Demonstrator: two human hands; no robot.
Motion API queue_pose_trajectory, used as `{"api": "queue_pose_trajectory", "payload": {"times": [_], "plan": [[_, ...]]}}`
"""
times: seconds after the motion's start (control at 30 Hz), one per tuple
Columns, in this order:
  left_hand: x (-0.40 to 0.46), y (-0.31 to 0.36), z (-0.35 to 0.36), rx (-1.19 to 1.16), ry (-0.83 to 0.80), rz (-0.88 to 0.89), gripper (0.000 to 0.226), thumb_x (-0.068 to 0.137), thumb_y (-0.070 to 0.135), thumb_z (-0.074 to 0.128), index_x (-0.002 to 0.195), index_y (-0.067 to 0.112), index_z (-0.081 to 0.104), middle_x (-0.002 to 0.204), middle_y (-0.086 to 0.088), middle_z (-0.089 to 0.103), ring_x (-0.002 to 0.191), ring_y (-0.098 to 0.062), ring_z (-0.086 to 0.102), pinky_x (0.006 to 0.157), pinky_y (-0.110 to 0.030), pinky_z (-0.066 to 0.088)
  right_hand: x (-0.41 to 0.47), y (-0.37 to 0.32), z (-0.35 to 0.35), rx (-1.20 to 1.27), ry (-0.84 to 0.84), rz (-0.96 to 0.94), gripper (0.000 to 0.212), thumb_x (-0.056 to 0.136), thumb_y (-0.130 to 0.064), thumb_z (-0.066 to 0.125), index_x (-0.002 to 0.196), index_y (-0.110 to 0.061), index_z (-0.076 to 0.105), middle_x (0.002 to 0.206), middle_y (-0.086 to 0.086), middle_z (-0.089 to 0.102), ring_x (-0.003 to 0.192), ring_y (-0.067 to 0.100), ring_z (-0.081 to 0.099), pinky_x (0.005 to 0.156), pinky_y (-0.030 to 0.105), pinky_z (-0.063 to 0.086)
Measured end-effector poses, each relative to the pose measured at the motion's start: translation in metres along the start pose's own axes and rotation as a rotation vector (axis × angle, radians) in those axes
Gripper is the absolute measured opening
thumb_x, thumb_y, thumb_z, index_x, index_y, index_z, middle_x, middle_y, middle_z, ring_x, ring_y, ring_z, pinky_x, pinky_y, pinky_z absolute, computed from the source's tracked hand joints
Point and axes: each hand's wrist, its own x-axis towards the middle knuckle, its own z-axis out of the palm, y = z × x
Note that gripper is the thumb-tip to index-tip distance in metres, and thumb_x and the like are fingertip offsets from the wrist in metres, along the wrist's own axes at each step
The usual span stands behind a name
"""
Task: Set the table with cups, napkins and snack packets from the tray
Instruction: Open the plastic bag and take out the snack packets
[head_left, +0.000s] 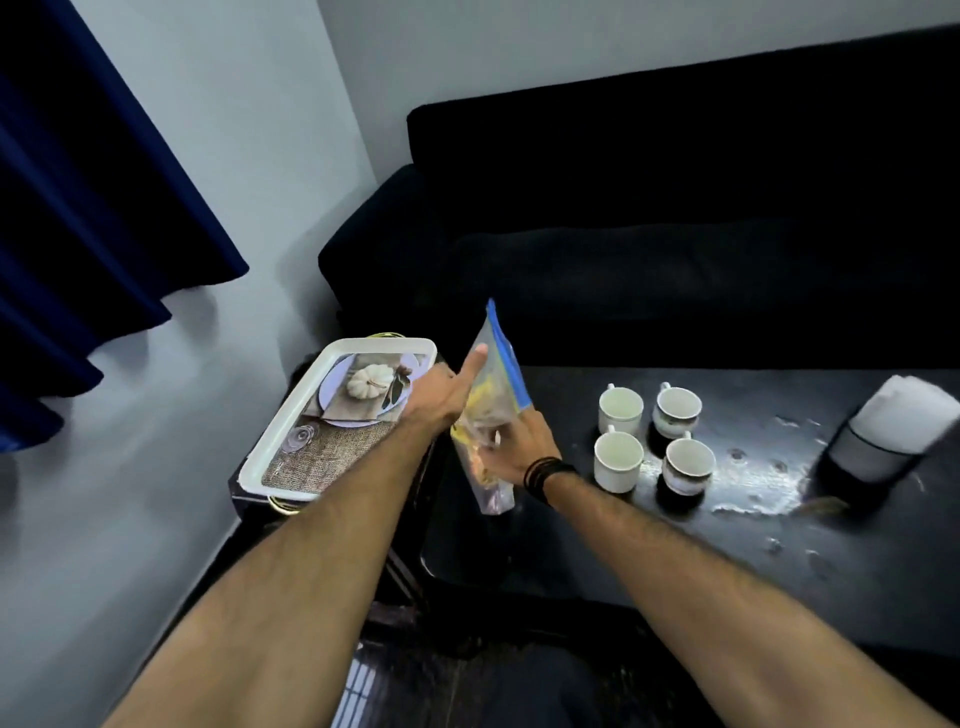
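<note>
Both hands grip a clear snack packet (491, 415) in the air above the black table's (727, 545) left edge: left hand (441, 400) clasps its side, right hand (514, 447) pinches lower. Long axis near upright, blue seal topmost. Bare tabletop lies between the packet and four cups (652, 436); empty tray (291, 431) just left.

1. Clear snack bag (493, 410) with a blue zip strip, yellow pieces inside.
2. White-rimmed tray (291, 421), printed with a pale pumpkin, a lilac plate and brown burlap weave.
3. Two plain white cups (620, 408); two white cups with dark bases (687, 467).
4. Glossy black table (727, 545), pale glare patches.
5. White napkins (906, 421) in a grey holder (867, 460).
6. Black sofa (675, 234).
7. Deep blue curtain (88, 223) against a pale grey wall (249, 156).
8. Black bands (545, 470) on the right wrist.
</note>
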Motion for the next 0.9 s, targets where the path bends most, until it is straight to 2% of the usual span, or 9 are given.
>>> {"api": "queue_pose_trajectory", "payload": {"times": [0.1,0.17,0.23,0.37,0.47,0.63,0.73,0.83,0.9], "plan": [[-0.008,0.019,0.001,0.091,-0.057,-0.016,0.117,0.053,0.103,0.031,0.113,0.007,0.062,0.084,-0.002,0.059,0.075,-0.018,0.057,0.073,-0.038,0.045,-0.008,-0.007,-0.001,-0.093,-0.024,-0.097,0.006,0.074,-0.025,0.054,0.070,-0.022,0.052,0.088,0.006,0.065,0.095,0.033,0.054,0.075,0.035,0.045],[-0.015,0.024,0.001,0.179,-0.041,-0.010,0.108,0.056,0.098,0.042,0.112,0.007,0.060,0.082,-0.001,0.059,0.075,-0.018,0.057,0.069,-0.036,0.046,-0.009,-0.008,0.000,-0.126,-0.029,-0.115,0.017,0.079,-0.025,0.052,0.091,-0.017,0.062,0.105,0.009,0.062,0.103,0.031,0.050,0.075,0.033,0.041],[-0.017,0.024,0.000,0.269,-0.009,0.017,0.084,0.069,0.084,0.053,0.105,0.008,0.060,0.089,-0.002,0.061,0.078,-0.021,0.058,0.066,-0.032,0.045,-0.011,-0.008,0.003,-0.148,-0.039,-0.116,0.023,0.082,-0.026,0.053,0.098,-0.014,0.064,0.119,0.012,0.057,0.111,0.030,0.048,0.076,0.034,0.042],[-0.019,0.012,-0.003,0.220,0.049,0.071,0.027,0.085,0.037,0.055,0.071,0.015,0.056,0.074,-0.003,0.060,0.059,-0.014,0.050,0.050,-0.026,0.033,-0.014,-0.007,0.001,-0.097,-0.140,-0.151,0.018,0.075,-0.033,0.063,0.075,-0.016,0.066,0.131,0.006,0.047,0.109,0.026,0.052,0.082,0.040,0.051],[-0.019,0.001,-0.002,0.130,0.060,0.078,0.028,0.086,0.024,0.053,0.059,0.015,0.047,0.059,0.002,0.048,0.055,-0.014,0.044,0.048,-0.026,0.030,-0.010,-0.002,-0.021,0.115,-0.220,-0.093,0.010,0.070,-0.032,0.074,0.075,-0.029,0.065,0.117,-0.005,0.057,0.102,0.016,0.059,0.088,0.037,0.053],[-0.018,-0.005,0.004,-0.016,0.019,0.061,0.041,0.092,0.025,0.055,0.053,0.014,0.047,0.056,0.001,0.049,0.058,-0.018,0.047,0.053,-0.027,0.034,0.005,-0.001,-0.056,0.490,0.084,0.105,0.012,0.083,-0.016,0.070,0.094,-0.018,0.070,0.088,-0.004,0.072,0.078,0.011,0.069,0.074,0.019,0.056],[-0.023,0.000,0.009,-0.073,-0.058,0.098,0.035,0.094,0.022,0.052,0.063,0.011,0.062,0.069,-0.012,0.064,0.070,-0.024,0.058,0.071,-0.036,0.050,0.007,-0.010,-0.066,0.678,0.074,0.201,0.022,0.089,-0.033,0.066,0.088,-0.012,0.073,0.086,0.006,0.076,0.069,0.019,0.074,0.072,0.032,0.061],[-0.028,0.006,0.013,-0.089,-0.130,0.114,0.034,0.096,0.020,0.047,0.072,0.008,0.068,0.079,-0.017,0.068,0.074,-0.027,0.062,0.075,-0.037,0.053,0.007,-0.011,-0.070,0.607,0.074,0.271,0.033,0.084,-0.046,0.070,0.082,-0.013,0.076,0.080,0.006,0.076,0.073,0.020,0.074,0.074,0.033,0.060],[-0.031,0.008,0.015,-0.073,-0.173,0.139,0.036,0.098,0.021,0.047,0.073,0.007,0.070,0.077,-0.013,0.068,0.071,-0.025,0.061,0.073,-0.036,0.052,0.005,-0.009,-0.072,0.544,0.102,0.304,0.028,0.080,-0.043,0.073,0.079,-0.014,0.077,0.075,0.002,0.075,0.074,0.018,0.073,0.076,0.032,0.059]]}}
